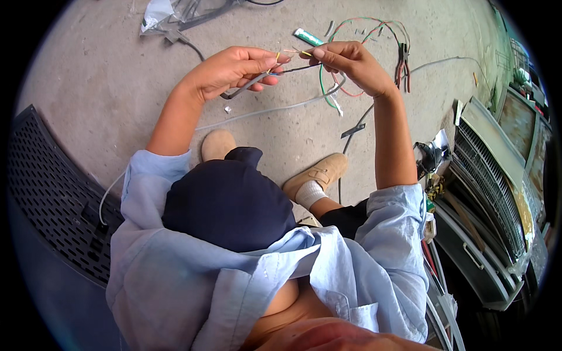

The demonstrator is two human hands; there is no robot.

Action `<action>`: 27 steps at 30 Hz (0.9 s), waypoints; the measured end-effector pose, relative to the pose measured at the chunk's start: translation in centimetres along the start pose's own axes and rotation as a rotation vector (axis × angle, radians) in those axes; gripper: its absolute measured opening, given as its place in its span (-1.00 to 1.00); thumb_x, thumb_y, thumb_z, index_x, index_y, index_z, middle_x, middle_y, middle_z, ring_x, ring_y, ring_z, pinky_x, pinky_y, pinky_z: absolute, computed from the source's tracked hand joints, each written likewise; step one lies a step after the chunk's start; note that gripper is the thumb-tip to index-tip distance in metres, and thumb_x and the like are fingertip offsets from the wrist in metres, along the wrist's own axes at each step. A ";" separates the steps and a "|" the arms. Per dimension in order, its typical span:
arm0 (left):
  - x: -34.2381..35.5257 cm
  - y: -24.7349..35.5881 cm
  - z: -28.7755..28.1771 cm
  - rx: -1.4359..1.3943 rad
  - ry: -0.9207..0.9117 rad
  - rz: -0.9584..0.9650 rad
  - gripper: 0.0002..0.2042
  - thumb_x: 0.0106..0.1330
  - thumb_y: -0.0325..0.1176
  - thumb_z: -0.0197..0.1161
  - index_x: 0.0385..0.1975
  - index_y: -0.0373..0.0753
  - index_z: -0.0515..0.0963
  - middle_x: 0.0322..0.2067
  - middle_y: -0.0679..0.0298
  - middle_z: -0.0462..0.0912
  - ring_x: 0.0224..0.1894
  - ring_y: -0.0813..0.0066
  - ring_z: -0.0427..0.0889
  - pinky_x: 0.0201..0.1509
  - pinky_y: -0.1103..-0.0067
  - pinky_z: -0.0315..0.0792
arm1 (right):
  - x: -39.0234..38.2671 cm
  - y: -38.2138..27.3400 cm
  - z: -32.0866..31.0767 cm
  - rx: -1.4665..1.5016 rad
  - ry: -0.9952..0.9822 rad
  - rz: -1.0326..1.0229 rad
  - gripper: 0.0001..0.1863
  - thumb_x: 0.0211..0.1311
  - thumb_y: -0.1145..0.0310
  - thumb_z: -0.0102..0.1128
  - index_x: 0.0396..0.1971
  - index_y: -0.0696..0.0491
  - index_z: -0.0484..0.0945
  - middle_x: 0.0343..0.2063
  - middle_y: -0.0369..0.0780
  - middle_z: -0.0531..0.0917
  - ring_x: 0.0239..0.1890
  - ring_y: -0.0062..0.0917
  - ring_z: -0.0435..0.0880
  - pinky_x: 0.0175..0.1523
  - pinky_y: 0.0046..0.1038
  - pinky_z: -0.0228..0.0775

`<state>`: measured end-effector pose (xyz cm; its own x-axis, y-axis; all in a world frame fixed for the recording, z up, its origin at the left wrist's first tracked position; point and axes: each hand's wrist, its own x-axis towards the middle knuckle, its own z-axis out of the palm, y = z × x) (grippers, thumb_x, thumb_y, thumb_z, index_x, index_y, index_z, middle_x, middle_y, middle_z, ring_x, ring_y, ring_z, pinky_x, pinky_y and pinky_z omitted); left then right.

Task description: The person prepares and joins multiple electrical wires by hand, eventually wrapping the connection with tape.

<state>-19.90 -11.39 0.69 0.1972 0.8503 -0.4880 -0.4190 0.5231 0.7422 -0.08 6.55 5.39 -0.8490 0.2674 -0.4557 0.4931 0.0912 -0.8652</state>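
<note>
My left hand (pixel 243 69) pinches the end of a grey sheathed cable (pixel 249 86), from which thin yellow and blue wires come out. Facing it, my right hand (pixel 350 63) is closed in a pinch on a yellow wire (pixel 306 54). Bare copper strands (pixel 290 51) show in the small gap between my fingertips. A dark wire (pixel 303 68) runs from beside my left fingers to under my right hand. Whether the two yellow ends touch cannot be made out.
Combination pliers (pixel 403 61) lie on the concrete floor right of my right hand, near red and green wires (pixel 383 23). A green-and-white tube (pixel 308 37) lies beyond my hands. Metal grilles (pixel 489 181) are piled at right; a perforated dark panel (pixel 50 181) stands at left.
</note>
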 end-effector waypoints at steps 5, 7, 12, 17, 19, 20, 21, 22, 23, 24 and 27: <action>0.1 0.7 0.3 0.095 0.027 -0.074 -0.62 0.33 -0.17 0.23 0.04 -0.26 0.56 -0.21 0.29 0.68 -0.32 0.72 0.63 -0.45 0.81 0.44 | 0.2 -0.5 -0.3 -0.117 -0.088 0.047 -0.69 0.30 0.12 0.20 -0.35 0.07 0.72 -0.64 -0.47 0.47 -0.54 -0.78 0.29 -0.43 -0.65 0.11; 0.1 0.6 0.0 0.063 -0.015 -0.075 -0.61 0.30 -0.16 0.27 0.02 -0.28 0.57 -0.19 0.29 0.68 -0.29 0.71 0.64 -0.44 0.82 0.44 | 0.3 -0.4 -0.4 -0.112 -0.108 0.017 -0.72 0.29 0.16 0.23 -0.35 0.08 0.72 -0.61 -0.46 0.51 -0.52 -0.79 0.32 -0.43 -0.65 0.12; 0.4 0.1 -0.1 0.095 -0.053 -0.028 -0.62 0.30 -0.17 0.27 0.02 -0.28 0.57 -0.18 0.27 0.68 -0.30 0.71 0.64 -0.45 0.83 0.42 | 0.5 -0.2 -0.6 -0.121 -0.120 0.091 -0.72 0.17 0.18 0.34 -0.31 0.10 0.73 -0.46 -0.32 0.69 -0.30 -0.65 0.60 -0.10 -0.56 0.40; 0.4 0.2 0.0 0.214 -0.089 -0.042 -0.61 0.32 -0.16 0.25 0.04 -0.26 0.56 -0.18 0.29 0.69 -0.32 0.71 0.64 -0.44 0.83 0.42 | 0.5 -0.3 -0.3 -0.178 -0.127 0.071 -0.74 0.16 0.20 0.35 -0.30 0.09 0.73 -0.46 -0.31 0.70 -0.31 -0.66 0.60 -0.09 -0.55 0.40; 0.4 0.3 0.2 0.246 -0.084 -0.049 -0.61 0.31 -0.14 0.25 0.04 -0.25 0.56 -0.18 0.30 0.69 -0.33 0.72 0.64 -0.45 0.82 0.42 | 0.4 -0.3 -0.2 -0.194 -0.122 0.068 -0.76 0.15 0.23 0.34 -0.31 0.09 0.73 -0.46 -0.31 0.70 -0.32 -0.66 0.60 -0.09 -0.56 0.40; 0.4 0.5 0.3 0.262 -0.082 -0.052 -0.60 0.31 -0.14 0.25 0.04 -0.24 0.56 -0.19 0.31 0.70 -0.34 0.72 0.64 -0.45 0.82 0.42 | 0.4 -0.2 -0.1 -0.189 -0.121 0.062 -0.77 0.15 0.24 0.34 -0.31 0.09 0.73 -0.47 -0.31 0.70 -0.33 -0.66 0.60 -0.10 -0.56 0.40; 0.3 0.5 0.4 0.277 -0.085 -0.055 -0.60 0.32 -0.13 0.25 0.05 -0.24 0.56 -0.19 0.31 0.70 -0.34 0.73 0.64 -0.45 0.82 0.42 | 0.3 -0.2 -0.1 -0.184 -0.121 0.057 -0.77 0.15 0.25 0.34 -0.31 0.09 0.73 -0.47 -0.31 0.70 -0.34 -0.66 0.60 -0.10 -0.56 0.40; 0.3 0.6 0.5 0.292 -0.088 -0.057 -0.60 0.32 -0.13 0.24 0.05 -0.23 0.56 -0.19 0.31 0.70 -0.34 0.73 0.64 -0.45 0.82 0.42 | 0.3 -0.3 0.0 -0.188 -0.121 0.063 -0.78 0.15 0.25 0.34 -0.32 0.09 0.73 -0.47 -0.31 0.70 -0.34 -0.66 0.60 -0.11 -0.56 0.40; 0.4 0.6 0.6 0.307 -0.092 -0.059 -0.60 0.32 -0.12 0.24 0.05 -0.23 0.56 -0.19 0.32 0.70 -0.34 0.73 0.64 -0.46 0.82 0.42 | 0.2 -0.4 0.0 -0.192 -0.120 0.071 -0.79 0.14 0.26 0.33 -0.32 0.09 0.73 -0.47 -0.31 0.70 -0.35 -0.66 0.60 -0.11 -0.56 0.40; 0.4 0.7 0.6 0.318 -0.104 -0.071 -0.60 0.32 -0.13 0.24 0.05 -0.23 0.56 -0.19 0.32 0.70 -0.34 0.74 0.64 -0.45 0.82 0.42 | 0.2 -0.5 0.1 -0.197 -0.120 0.078 -0.79 0.14 0.27 0.33 -0.33 0.09 0.72 -0.48 -0.31 0.70 -0.35 -0.65 0.60 -0.11 -0.56 0.40; 0.5 1.1 0.8 0.349 -0.141 -0.101 -0.61 0.33 -0.13 0.22 0.05 -0.23 0.56 -0.20 0.33 0.70 -0.35 0.75 0.63 -0.45 0.82 0.42 | 0.2 -0.2 0.1 -0.219 -0.117 0.091 -0.79 0.13 0.27 0.34 -0.34 0.09 0.72 -0.48 -0.31 0.69 -0.36 -0.65 0.59 -0.13 -0.55 0.40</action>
<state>-19.58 -10.35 1.60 0.3525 0.7801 -0.5169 -0.0687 0.5725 0.8170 -0.35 6.44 5.48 -0.8094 0.1719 -0.5615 0.5866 0.2808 -0.7596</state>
